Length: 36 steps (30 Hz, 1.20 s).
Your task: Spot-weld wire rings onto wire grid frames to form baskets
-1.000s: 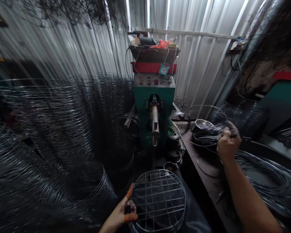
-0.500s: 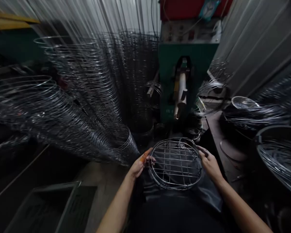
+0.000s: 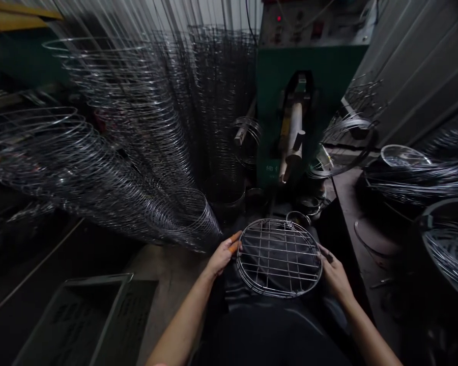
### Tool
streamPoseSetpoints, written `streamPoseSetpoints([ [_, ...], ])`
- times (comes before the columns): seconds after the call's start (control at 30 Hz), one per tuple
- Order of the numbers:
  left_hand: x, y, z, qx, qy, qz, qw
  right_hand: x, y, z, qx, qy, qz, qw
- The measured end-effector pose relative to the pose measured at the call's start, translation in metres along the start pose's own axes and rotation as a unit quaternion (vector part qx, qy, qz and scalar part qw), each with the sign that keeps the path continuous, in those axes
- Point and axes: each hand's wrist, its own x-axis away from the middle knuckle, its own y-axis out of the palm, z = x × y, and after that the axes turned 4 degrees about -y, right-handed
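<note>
A round wire rack (image 3: 277, 254), a ring crossed by a grid of thin rods, lies tilted over my lap. Several rims show one under another at its near edge, so it may be a small stack. My left hand (image 3: 222, 256) grips the left rim, with orange coverings on its fingertips. At the right rim my right hand (image 3: 333, 269) is closed, a dark covering on a finger. Beyond the rack stands a green machine (image 3: 269, 86) with a pale metal arm (image 3: 295, 122) pointing toward me.
Tall leaning stacks of wire rings (image 3: 137, 127) fill the left side. A coil of wire (image 3: 416, 180) lies on the right, near a dark tub (image 3: 427, 218) holding more wire. A rectangular crate (image 3: 114, 310) sits at lower left. Loose rings (image 3: 347, 124) hang right of the machine.
My view has shifted, so the machine sits higher and further right. The rack stays in both hands and appears slightly turned, its layered rims more closely lined up.
</note>
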Motion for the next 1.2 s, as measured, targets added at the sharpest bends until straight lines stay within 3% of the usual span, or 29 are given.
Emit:
streamPoseSetpoints([
  [0.27, -0.008, -0.001, -0.004, -0.165, 0.052, 0.001, 0.985, -0.008, -0.006, 0.003, 0.026, -0.011, -0.025, 0.999],
  [0.43, -0.007, -0.008, 0.003, -0.341, 0.113, -0.004, 0.933, -0.004, -0.011, 0.017, 0.026, -0.018, -0.022, 0.999],
  [0.5, -0.007, -0.017, 0.012, -0.39, 0.111, -0.044, 0.913, -0.002, -0.012, 0.021, 0.01, -0.003, -0.028, 1.0],
  [0.6, -0.009, -0.032, 0.028, -0.404, 0.087, -0.169, 0.895, 0.003, -0.014, 0.027, -0.021, 0.03, -0.039, 0.999],
  [0.7, -0.008, -0.035, 0.04, -0.452, 0.071, -0.251, 0.853, 0.007, -0.016, 0.031, -0.029, 0.037, -0.055, 0.997],
  [0.77, -0.004, -0.027, 0.04, -0.509, 0.056, -0.238, 0.825, 0.01, -0.016, 0.032, -0.018, 0.029, -0.056, 0.998],
  [0.93, 0.01, -0.001, 0.027, -0.61, 0.008, -0.123, 0.782, 0.014, -0.017, 0.034, 0.026, -0.006, -0.069, 0.997],
  [1.1, 0.014, 0.005, 0.012, -0.619, 0.012, -0.091, 0.78, 0.02, -0.015, 0.037, 0.072, -0.041, -0.06, 0.995],
  [1.2, 0.013, -0.002, 0.008, -0.596, 0.02, -0.084, 0.798, 0.021, -0.015, 0.034, 0.045, -0.027, -0.038, 0.998],
])
